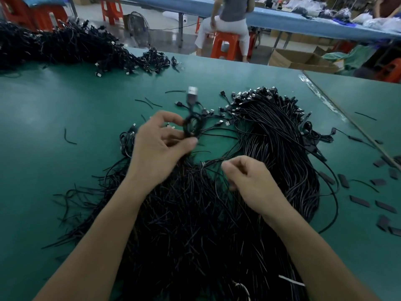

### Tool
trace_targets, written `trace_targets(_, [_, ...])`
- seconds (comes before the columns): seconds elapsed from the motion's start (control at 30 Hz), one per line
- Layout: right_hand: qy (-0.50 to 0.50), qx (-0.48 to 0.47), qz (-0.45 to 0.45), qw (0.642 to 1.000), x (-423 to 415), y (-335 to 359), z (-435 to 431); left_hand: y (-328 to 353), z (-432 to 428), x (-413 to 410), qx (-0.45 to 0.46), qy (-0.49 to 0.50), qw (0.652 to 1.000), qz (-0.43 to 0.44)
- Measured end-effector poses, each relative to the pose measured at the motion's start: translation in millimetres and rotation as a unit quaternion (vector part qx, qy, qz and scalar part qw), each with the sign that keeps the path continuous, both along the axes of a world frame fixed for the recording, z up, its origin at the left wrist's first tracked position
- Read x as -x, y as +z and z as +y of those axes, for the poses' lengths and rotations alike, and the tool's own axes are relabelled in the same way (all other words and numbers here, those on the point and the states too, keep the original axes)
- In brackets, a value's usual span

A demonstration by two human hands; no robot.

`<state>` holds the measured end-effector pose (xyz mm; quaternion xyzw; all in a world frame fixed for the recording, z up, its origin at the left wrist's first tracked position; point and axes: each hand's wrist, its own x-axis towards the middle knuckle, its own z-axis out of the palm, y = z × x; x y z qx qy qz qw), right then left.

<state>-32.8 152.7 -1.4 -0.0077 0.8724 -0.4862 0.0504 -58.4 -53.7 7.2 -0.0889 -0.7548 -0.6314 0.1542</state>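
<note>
My left hand (160, 146) up, thumb and fingertips pinching a coiled cable (191, 124). My right hand (249, 181) low, fingers curled; hold unclear.

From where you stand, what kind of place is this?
Probably a cable assembly workshop: big heaps of black USB cables lie on the green worktable, the left hand holds a coiled cable, and another worker sits at a long blue bench.

Green table (54, 127) carries black cable heaps (280, 137), stray ties (69, 138) and flat black tabs (360, 201)
</note>
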Motion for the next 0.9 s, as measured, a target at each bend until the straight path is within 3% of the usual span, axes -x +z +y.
trace_targets(0.07, [0.040,-0.174,-0.015,0.984,-1.6,-9.5,6.0,-5.1,-13.3,18.7,0.021,0.090,0.995,-0.032])
trace_targets(0.13, [0.074,-0.248,-0.066,0.964,-4.5,-18.4,5.3,-10.1,-25.0,37.4,0.070,0.160,0.983,-0.050])
trace_targets(0.4, [0.062,-0.228,-0.047,0.971,-4.7,-24.1,-7.6,-41.2,-35.1,88.2,0.296,0.217,0.923,-0.116])
trace_targets(0.53, [0.008,-0.324,0.040,0.945,1.9,-21.8,-2.7,-41.5,-29.6,85.5,0.334,0.214,0.908,-0.135])
trace_targets(0.63, [0.024,-0.347,-0.008,0.937,7.4,-25.0,-5.1,-33.6,-22.6,78.1,0.409,0.248,0.874,-0.089])
trace_targets(0.77, [0.014,-0.347,0.021,0.938,7.8,-34.8,-21.6,-23.3,-8.4,64.2,0.388,0.207,0.898,0.000])
trace_targets(0.9, [0.017,-0.341,-0.062,0.938,18.2,-37.0,-26.7,-16.9,10.3,48.8,0.320,0.068,0.944,-0.032])
